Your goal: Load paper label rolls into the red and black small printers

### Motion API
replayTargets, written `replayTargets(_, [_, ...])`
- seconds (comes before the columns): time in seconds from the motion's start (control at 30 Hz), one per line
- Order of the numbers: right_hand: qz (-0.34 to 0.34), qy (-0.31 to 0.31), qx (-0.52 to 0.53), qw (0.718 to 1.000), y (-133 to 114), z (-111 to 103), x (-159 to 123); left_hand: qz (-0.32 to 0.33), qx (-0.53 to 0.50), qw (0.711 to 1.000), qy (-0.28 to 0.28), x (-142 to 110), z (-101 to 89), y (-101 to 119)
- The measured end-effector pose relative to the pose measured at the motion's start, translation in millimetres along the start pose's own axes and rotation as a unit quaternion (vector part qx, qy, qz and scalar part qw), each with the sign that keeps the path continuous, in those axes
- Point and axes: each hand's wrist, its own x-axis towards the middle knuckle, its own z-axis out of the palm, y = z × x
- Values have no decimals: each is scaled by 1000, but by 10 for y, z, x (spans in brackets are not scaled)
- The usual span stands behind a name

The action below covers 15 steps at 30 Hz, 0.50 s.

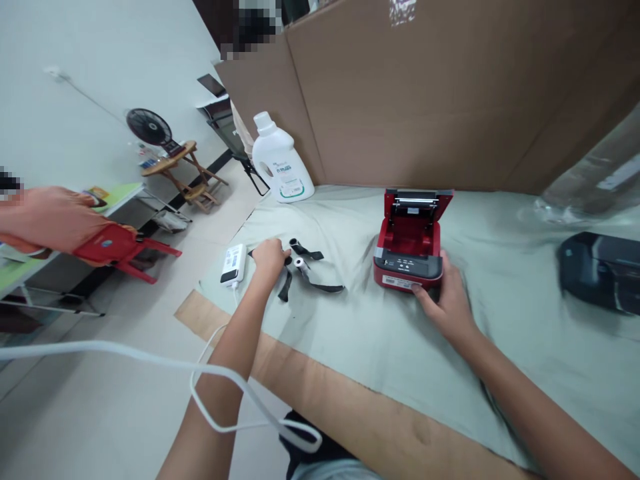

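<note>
A small red and black printer [407, 267] stands on the cloth with its lid tipped up and its red inside bare. My right hand [451, 300] grips its front right corner, thumb at the front and fingers along the side. To the left, my left hand [270, 259] is closed on a small roll with black ribbon [285, 285] trailing from it; most of the roll is hidden by the fingers. Beside it lie two more small rolls, a dark ribbon roll [295, 245] and a white-cored ribbon roll [300, 264], each with a loose black tail.
A white power bank [233, 265] with a cable lies left of my left hand. Behind stand a white jug [283, 163] and a cardboard wall [410, 100]. A black device [600, 272] sits at right. A white cable [150, 355] crosses before my left forearm. Another person [55, 217] is at far left.
</note>
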Motion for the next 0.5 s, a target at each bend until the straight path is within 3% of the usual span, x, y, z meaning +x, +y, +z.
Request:
replayTargets(0.23, [-1, -3, -4, 1000, 12, 0, 1, -2, -27, 1000, 11, -53, -17, 2])
replayTargets(0.33, [4, -3, -4, 1000, 15, 2, 1, 14, -65, 995, 79, -191, -67, -71])
replayTargets(0.4, [3, -4, 1, 1000, 16, 3, 2, 50, -98, 988, 107, -320, -105, -142])
replayTargets(0.5, [1, -3, 6, 1000, 9, -1, 3, 167, -126, 977, 42, -479, -135, -235])
